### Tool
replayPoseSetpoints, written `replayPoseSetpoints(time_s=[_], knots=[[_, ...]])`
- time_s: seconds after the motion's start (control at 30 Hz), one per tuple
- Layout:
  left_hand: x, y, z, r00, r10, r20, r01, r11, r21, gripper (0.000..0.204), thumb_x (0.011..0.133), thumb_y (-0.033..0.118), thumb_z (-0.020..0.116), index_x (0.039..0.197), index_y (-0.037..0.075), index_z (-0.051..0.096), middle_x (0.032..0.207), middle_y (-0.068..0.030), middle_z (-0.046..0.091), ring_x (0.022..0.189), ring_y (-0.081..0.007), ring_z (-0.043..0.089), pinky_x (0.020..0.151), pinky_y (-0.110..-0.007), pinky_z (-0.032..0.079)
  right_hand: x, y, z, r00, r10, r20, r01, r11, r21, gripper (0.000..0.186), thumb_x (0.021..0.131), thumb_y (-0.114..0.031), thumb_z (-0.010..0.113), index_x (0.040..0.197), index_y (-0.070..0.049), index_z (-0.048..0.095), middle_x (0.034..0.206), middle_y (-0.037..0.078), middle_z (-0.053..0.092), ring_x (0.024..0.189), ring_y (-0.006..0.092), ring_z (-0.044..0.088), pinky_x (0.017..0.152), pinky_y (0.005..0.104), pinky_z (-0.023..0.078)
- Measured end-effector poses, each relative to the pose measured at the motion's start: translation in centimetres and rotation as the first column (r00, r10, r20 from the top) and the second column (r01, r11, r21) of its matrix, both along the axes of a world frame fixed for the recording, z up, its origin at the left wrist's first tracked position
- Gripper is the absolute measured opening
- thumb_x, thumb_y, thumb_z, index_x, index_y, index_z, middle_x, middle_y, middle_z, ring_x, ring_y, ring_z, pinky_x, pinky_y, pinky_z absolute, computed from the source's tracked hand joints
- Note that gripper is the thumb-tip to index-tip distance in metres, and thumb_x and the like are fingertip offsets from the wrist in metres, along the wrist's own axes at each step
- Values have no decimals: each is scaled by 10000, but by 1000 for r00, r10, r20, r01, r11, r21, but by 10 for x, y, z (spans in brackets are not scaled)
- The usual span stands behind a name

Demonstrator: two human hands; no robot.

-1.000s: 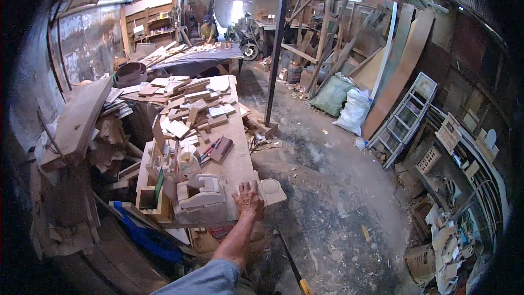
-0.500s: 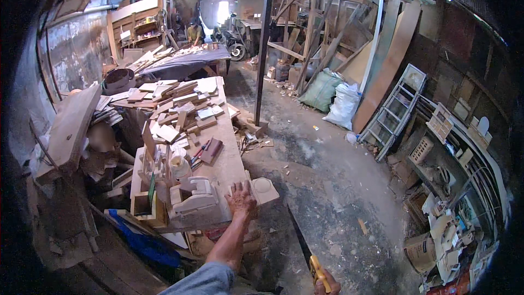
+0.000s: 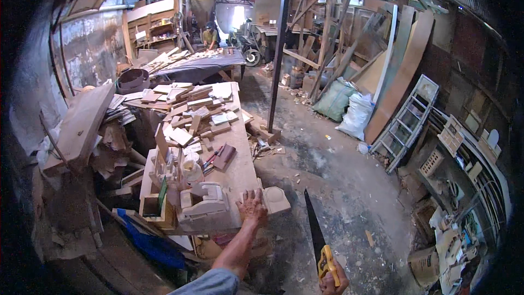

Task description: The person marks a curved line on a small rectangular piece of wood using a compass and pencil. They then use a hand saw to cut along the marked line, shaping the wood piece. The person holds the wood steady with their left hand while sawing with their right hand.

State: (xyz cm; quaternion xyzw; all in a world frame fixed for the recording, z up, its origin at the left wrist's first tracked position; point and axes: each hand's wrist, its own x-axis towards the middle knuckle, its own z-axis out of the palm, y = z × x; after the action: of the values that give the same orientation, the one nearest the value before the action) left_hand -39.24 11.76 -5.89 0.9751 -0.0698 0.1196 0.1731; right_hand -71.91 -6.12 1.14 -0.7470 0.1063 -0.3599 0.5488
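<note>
My left hand (image 3: 252, 207) lies flat with spread fingers on the near right corner of the wooden workbench (image 3: 243, 155). Its fingers rest beside a small wooden board (image 3: 276, 199) with a round raised or cut circle, which juts past the bench's right edge. In my right hand (image 3: 334, 280) is a handsaw (image 3: 316, 229) with a yellow handle and a dark blade. The blade points up and away over the floor, apart from the board. A pale shaped wooden piece (image 3: 205, 199) stands on the bench left of my left hand.
Several wood offcuts (image 3: 199, 114) are heaped on the bench, near a white tub (image 3: 191, 168) and a brown block (image 3: 224, 156). A dark post (image 3: 279, 49) rises beyond the bench. Sacks (image 3: 356, 114) and a ladder (image 3: 406, 120) stand at right. Another person (image 3: 210, 36) works far back.
My right hand has come up a little with the handsaw, and more of the blade's flat side shows. The whole view has shifted; my left hand stays by the board.
</note>
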Motion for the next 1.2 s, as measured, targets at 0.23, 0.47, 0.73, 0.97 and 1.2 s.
replayPoseSetpoints(time_s=[0.23, 0.47, 0.73, 0.97, 1.2], knots=[[5, -2, -10, 992, 10, 124, -10, 1000, -1, 495, 839, 319, 570, 1326, 230, 554, 1226, -60, 549, 1251, -259, 457, 899, -637, 396, 52, 17, -7, 983, 94, 161, -95, 995, -1, 502, 951, -329, 629, 1323, 4, 586, 900, 114, 699, 693, 177, 647, 661, 305, 533], [6, 5, -21, 996, -19, 92, 13, 998, 61, 552, 815, 336, 624, 1352, 254, 527, 1235, -37, 534, 1238, -243, 468, 860, -559, 428, 102, 55, 61, 945, 231, -233, -245, 969, -33, 490, 895, -143, 629, 1332, 63, 546, 1151, 166, 658, 1032, 210, 645, 899, 320, 514], [8, 4, -24, 995, -20, 100, 18, 1000, 22, 538, 849, 355, 599, 1369, 242, 522, 1289, -60, 540, 1251, -262, 472, 883, -604, 416, 117, 60, 31, 939, 277, -204, -287, 958, -21, 514, 905, -142, 616, 1363, 68, 515, 1147, 156, 640, 928, 178, 643, 809, 299, 535], [5, -2, -20, 991, -5, 130, 1, 1000, 29, 528, 869, 380, 568, 1375, 233, 533, 1290, -65, 554, 1259, -273, 469, 854, -588, 402, 110, 57, 26, 920, 275, -280, -285, 958, 4, 527, 896, -147, 623, 1365, 68, 512, 1143, 156, 646, 919, 180, 643, 821, 300, 534], [9, 1, -30, 978, 3, 207, -10, 999, 34, 471, 873, 378, 559, 1324, 240, 565, 1230, -39, 569, 1217, -242, 486, 843, -572, 403, 110, 64, 35, 940, 256, -227, -279, 957, -78, 514, 888, -136, 624, 1351, 64, 523, 1145, 164, 662, 1004, 209, 651, 879, 322, 519]])
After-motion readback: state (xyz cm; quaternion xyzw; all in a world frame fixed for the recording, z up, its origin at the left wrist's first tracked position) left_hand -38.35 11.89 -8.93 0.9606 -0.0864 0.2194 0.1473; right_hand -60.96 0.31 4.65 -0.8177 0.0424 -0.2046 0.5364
